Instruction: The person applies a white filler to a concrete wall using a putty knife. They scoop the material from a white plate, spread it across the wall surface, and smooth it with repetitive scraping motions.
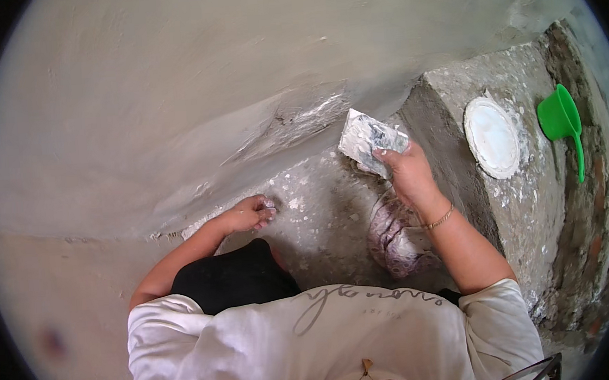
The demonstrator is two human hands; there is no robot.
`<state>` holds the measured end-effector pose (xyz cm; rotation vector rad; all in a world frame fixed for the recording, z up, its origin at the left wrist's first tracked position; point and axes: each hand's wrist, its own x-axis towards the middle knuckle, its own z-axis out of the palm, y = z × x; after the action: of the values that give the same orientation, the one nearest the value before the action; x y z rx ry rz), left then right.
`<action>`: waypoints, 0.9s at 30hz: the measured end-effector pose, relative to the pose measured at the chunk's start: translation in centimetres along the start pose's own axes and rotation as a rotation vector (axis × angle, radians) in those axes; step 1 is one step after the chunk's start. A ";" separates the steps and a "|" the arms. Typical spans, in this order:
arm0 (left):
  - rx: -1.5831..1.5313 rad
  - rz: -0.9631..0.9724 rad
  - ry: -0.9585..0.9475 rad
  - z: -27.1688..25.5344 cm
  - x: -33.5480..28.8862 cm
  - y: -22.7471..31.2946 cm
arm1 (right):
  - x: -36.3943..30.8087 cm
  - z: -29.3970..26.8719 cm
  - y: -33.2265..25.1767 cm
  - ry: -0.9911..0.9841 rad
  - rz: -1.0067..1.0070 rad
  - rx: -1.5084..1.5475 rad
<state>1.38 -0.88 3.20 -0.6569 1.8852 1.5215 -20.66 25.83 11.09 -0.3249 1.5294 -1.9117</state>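
Observation:
My right hand (pixel 410 172) grips a flat rectangular plastering blade (pixel 370 137), its face smeared with wet whitish plaster. The blade is held near the foot of the grey wall (pixel 171 93), beside a rough, light-streaked patch (pixel 299 116). My left hand (pixel 250 213) is closed low by the wall's base, its fingertips coated in white. Whether anything is pinched in those fingers cannot be made out. Below my right hand sits a rounded, wrinkled bundle (pixel 398 243), whitish and purple, partly hidden by my forearm.
A raised concrete ledge (pixel 525 210) runs along the right. On it lie a round white lid or dish (pixel 493 138) and a green plastic dipper (pixel 559 112) with a long handle. White splatters dot the floor (pixel 305 197). My black-clad knee (pixel 232 273) is below my left hand.

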 end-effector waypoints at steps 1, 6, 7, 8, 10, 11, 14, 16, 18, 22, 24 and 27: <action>-0.041 -0.032 -0.011 0.4 1.2 -1.7 | -0.6 0.9 -0.2 -0.006 0.010 -0.004; -0.085 -0.057 -0.056 2.0 3.0 -3.5 | -3.7 5.3 1.4 0.144 -0.281 -0.328; -0.099 -0.024 -0.065 2.1 3.5 -3.8 | -4.0 6.2 1.6 0.128 -0.397 -0.463; -0.115 0.005 -0.071 2.1 3.7 -4.0 | -4.5 6.9 1.8 0.120 -0.394 -0.466; -0.109 0.020 -0.068 2.2 3.9 -4.4 | -5.1 8.4 2.0 0.123 -0.699 -0.880; -0.089 0.037 -0.068 2.2 3.9 -4.1 | -4.9 8.9 2.4 0.117 -0.699 -0.882; -0.116 0.059 -0.060 2.2 2.9 -3.7 | -3.4 10.8 4.2 0.102 -0.724 -0.886; -0.134 0.061 -0.056 2.3 2.7 -4.0 | -1.4 12.8 5.1 0.175 -0.607 -0.786; -0.149 0.066 -0.050 2.4 2.4 -4.1 | -0.1 13.6 7.7 0.248 -0.744 -0.961; -0.223 0.141 -0.041 2.4 2.6 -4.3 | 0.3 14.6 7.6 0.152 -0.787 -1.345; -0.243 0.167 -0.072 2.3 2.5 -4.3 | 0.3 15.2 6.5 0.135 -0.684 -1.206; -0.293 0.112 -0.058 2.1 2.2 -3.9 | -1.8 13.1 3.4 0.065 -0.494 -0.965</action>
<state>2.98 0.36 -1.30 -0.6356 1.6966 1.8905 -10.72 16.46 12.02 -1.1447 2.5113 -1.3473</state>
